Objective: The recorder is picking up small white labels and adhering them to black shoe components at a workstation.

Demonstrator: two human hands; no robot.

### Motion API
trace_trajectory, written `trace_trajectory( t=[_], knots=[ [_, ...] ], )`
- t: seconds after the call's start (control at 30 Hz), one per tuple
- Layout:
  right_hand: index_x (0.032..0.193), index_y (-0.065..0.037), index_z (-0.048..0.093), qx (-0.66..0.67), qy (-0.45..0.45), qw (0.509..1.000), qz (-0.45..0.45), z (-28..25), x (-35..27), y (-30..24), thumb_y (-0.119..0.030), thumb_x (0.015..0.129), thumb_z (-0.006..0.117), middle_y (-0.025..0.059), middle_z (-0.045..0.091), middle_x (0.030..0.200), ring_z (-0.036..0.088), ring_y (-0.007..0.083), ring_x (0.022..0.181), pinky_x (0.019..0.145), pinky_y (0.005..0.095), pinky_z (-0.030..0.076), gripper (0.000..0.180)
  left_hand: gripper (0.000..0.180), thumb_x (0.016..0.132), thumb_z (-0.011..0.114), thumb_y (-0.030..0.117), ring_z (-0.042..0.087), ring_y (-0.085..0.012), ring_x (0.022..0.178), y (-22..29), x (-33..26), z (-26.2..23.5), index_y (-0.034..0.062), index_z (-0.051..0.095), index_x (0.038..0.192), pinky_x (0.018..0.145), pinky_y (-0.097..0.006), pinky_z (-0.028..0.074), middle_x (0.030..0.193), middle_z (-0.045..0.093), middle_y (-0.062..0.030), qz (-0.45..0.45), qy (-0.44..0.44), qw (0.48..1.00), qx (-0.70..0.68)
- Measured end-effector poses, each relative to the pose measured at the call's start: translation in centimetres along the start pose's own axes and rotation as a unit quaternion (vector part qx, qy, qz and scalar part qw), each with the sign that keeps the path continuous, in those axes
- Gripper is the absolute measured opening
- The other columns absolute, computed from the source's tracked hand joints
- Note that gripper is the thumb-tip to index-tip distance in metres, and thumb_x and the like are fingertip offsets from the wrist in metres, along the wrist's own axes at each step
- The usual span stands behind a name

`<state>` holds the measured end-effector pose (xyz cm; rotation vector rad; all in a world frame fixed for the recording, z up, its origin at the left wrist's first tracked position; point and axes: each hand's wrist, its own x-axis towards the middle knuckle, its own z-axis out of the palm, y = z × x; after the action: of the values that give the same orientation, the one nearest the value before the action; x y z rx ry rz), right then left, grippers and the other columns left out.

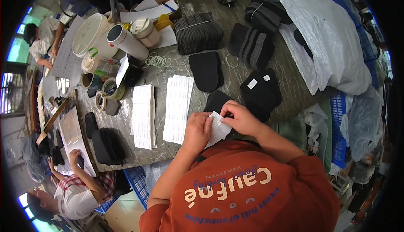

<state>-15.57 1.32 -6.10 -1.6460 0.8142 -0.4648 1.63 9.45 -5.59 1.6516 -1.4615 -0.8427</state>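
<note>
— Sticker sheet (219, 130), small and white, is held between both hands at the lower middle of the frame, just above the edge of the table (168, 70).

— Which hand has it?

— Both. Left hand (197, 130) pinches its left edge, fingers pressed together on the paper; right hand (240, 118) comes over from the right, thumb and forefinger closed on the top corner. The sheet's long axis runs slantwise, from upper left down to lower right, and it lies between the two grips, touching both.

— And what's beyond it?

— A black insole (216, 101) lies just above the hands, partly hidden by the right one. To the right, a stack of black insoles (261, 91) carries two small white labels on top. Left of the hands lie two long white label sheets (179, 108), side by side.

— Any containers?

— A white bucket (90, 36) at the upper left, lid on, contents hidden. Beside it a white tube (126, 40) lies tilted, open end dark. Loose rubber bands (158, 60) lie just below it.
</note>
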Motion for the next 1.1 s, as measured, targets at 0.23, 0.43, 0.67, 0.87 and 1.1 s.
trace_trajectory(
  t=[0.23, 0.43, 0.67, 0.87, 1.1],
  knots=[
    [0.08, 0.0, 0.058, 0.014, 0.088, 0.995, 0.052, -0.8, 1.9, 0.4, -0.005, 0.08, 0.064, 0.0025, 0.059, 0.066, 0.05, 0.0067, 0.058, 0.054, 0.0238, 0.042, 0.007, 0.011, 0.08, 0.061, 0.006, 0.056, -0.0352, 0.1, -0.3, -0.7, -0.3, -0.0033, 0.057, 0.076, 0.085, -0.041, 0.046, 0.103, 0.062, -0.02, 0.078, -0.041, 0.983, 0.161],
    [0.078, 0.001, 0.06, -0.005, 0.1, 0.992, 0.082, -0.5, 3.4, 3.0, -0.004, 0.078, 0.064, 0.0056, 0.061, 0.065, 0.056, 0.0092, 0.06, 0.056, 0.0255, 0.045, 0.007, 0.015, 0.079, 0.061, 0.009, 0.05, -0.0354, 0.116, -1.1, -1.7, 1.5, -0.0041, 0.056, 0.083, 0.097, -0.041, 0.041, 0.117, 0.057, -0.0218, 0.156, -0.101, 0.957, 0.224],
    [0.077, 0.0, 0.061, -0.017, 0.086, 0.991, 0.097, -0.1, 3.6, 3.8, -0.007, 0.077, 0.066, 0.0076, 0.062, 0.065, 0.059, 0.0133, 0.059, 0.056, 0.0275, 0.046, 0.008, 0.015, 0.081, 0.06, 0.009, 0.048, -0.0363, 0.118, -1.1, -1.8, 1.6, -0.0047, 0.054, 0.084, 0.1, -0.04, 0.039, 0.118, 0.056, -0.0234, 0.149, -0.117, 0.956, 0.226],
    [0.077, -0.003, 0.064, -0.065, 0.081, 0.988, 0.114, 0.1, 3.8, 3.2, -0.012, 0.076, 0.067, 0.0068, 0.064, 0.066, 0.061, 0.0161, 0.06, 0.057, 0.0288, 0.047, 0.009, 0.015, 0.081, 0.06, 0.008, 0.048, -0.0375, 0.118, -1.0, -1.8, 1.6, -0.0052, 0.054, 0.084, 0.1, -0.041, 0.039, 0.117, 0.056, -0.0246, 0.147, -0.122, 0.955, 0.227],
    [0.077, -0.005, 0.065, -0.121, 0.086, 0.983, 0.104, 0.1, 4.0, 3.0, -0.015, 0.075, 0.067, 0.0079, 0.065, 0.069, 0.064, 0.0199, 0.063, 0.058, 0.031, 0.049, 0.011, 0.016, 0.082, 0.059, 0.01, 0.048, -0.0377, 0.117, -0.9, -1.6, 1.6, -0.0051, 0.054, 0.084, 0.097, -0.043, 0.04, 0.124, 0.052, -0.024, 0.142, -0.121, 0.956, 0.229]
  ],
)
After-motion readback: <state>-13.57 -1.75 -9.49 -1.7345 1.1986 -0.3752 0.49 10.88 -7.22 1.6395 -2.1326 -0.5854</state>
